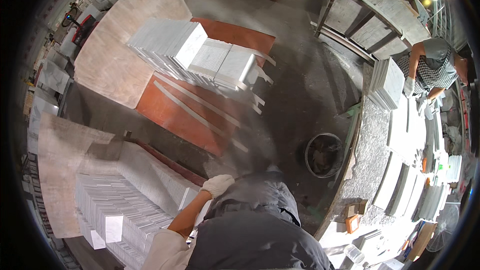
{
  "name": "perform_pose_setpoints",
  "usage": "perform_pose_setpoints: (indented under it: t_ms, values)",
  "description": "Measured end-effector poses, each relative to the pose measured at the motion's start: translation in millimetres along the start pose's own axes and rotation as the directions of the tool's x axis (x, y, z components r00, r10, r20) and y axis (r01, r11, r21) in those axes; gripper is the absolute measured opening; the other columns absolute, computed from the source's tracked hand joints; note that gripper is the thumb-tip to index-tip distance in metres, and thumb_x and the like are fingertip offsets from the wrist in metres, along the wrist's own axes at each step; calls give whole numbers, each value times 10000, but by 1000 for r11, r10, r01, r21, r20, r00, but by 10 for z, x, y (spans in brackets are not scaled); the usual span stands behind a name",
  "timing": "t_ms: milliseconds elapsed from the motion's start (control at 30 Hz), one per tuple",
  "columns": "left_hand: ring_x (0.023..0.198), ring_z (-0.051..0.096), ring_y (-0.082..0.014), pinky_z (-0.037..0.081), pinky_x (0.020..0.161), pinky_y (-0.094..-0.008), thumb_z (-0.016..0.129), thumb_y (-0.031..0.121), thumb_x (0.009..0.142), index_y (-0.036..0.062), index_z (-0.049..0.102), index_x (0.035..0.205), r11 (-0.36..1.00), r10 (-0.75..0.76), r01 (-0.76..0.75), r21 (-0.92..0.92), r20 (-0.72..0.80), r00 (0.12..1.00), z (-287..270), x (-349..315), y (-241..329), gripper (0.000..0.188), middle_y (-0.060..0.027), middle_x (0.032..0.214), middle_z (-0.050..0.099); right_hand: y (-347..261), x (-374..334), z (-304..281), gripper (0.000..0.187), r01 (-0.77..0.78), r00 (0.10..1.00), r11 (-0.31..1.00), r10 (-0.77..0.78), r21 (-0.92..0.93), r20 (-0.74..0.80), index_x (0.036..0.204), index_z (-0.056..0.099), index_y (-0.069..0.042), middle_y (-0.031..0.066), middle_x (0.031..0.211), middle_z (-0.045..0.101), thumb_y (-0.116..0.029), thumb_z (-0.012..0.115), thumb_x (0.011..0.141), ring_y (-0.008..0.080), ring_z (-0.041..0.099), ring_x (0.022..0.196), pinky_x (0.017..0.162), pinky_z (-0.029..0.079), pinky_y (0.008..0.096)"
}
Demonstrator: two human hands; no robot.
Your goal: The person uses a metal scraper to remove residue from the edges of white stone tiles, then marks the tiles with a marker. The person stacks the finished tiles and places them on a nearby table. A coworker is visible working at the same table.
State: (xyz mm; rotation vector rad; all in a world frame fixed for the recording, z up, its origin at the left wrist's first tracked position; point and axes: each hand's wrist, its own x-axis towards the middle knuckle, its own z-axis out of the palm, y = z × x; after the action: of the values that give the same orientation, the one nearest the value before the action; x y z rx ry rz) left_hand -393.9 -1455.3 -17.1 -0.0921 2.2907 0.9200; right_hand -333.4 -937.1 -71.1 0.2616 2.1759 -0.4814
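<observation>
I see only one of the hands on my feed: the left hand (217, 186), in a white knitted glove, its back turned up to the camera and its fingers partly bent. Its palm side is hidden from me, so I cannot tell how far it is open or whether it has hold of anything. The right hand is out of my sight. The dark garment (250, 230) is just right of the left hand. Packed rows of thin white slabs (140, 205) fill the space to the left of that hand, their near end close to the wrist, with a plywood sheet (55, 170) farther left. Ahead of the hand and to its left, an orange board (167, 110) on the floor carries pale strips (187, 108) and a second stack of white slabs (167, 40). Well to the hand's right I have a round tub (320, 176), then a long desk (370, 135) with piled slabs (387, 85), where a co-worker (437, 65) in checked cloth leans in, white-gloved.
</observation>
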Motion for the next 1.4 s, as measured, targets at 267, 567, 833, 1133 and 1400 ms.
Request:
perform_pose_setpoints:
  t_ms: [267, 567, 833, 1133, 1400]
  values:
    - [1291, 545, -383, 422, 1092, -445, 406, 288, 1037, 80, 612, 1304, 998, -41, 39, -57, -30, 999, -449, 1042, -95, 397, -182, 1375, 601, -794, 1848, -799, 366, -85, 994, 995, 80, 58, 77, 1167, 729, -91, 192, 1217, 690, -304, 481, 1003, 388, 658, 1131, 943, 537, 521]
    - [1264, 582, -369, 454, 1093, -449, 457, 226, 1022, 49, 609, 1327, 977, -204, 212, -1, -274, 940, -990, 1651, 395, 384, -198, 1312, 649, -3300, 4021, -3554, 409, 586, 806, 768, -587, -259, 83, 1247, 705, -72, 153, 1241, 708, -329, 492, 1011, 327, 664, 1156, 983, 519, 423]
    - [1279, 567, -375, 446, 1102, -446, 537, 163, 973, 45, 595, 1359, 929, -371, 320, -187, -464, 804, -481, 1900, 62, 409, -190, 1354, 631, -5511, 4473, -3550, 347, 828, 557, 451, -727, -332, 402, 1170, 710, -56, 135, 1183, 730, -299, 520, 1010, 315, 665, 1140, 979, 510, 432]
    - [900, 689, -200, 545, 806, -360, 519, 394, 1042, 36, 703, 1105, 139, -889, 41, -989, -107, 445, -1458, 2556, -782, 407, -73, 1006, 721, -6840, 4074, -3062, 512, 813, 481, 554, -463, -180, 744, 1349, 657, -85, 117, 1424, 623, -436, 456, 1035, 304, 549, 1341, 1142, 395, 381]
    - [1108, 664, -184, 506, 988, -313, 591, 355, 1038, 35, 611, 1337, -90, -913, -534, -840, -145, 382, -3371, 3071, -935, 439, -75, 1237, 687, -8138, 4817, -3373, 492, 828, 531, 509, -577, -235, 621, 1323, 660, -41, 155, 1395, 632, -393, 462, 1041, 337, 559, 1321, 1131, 411, 405]
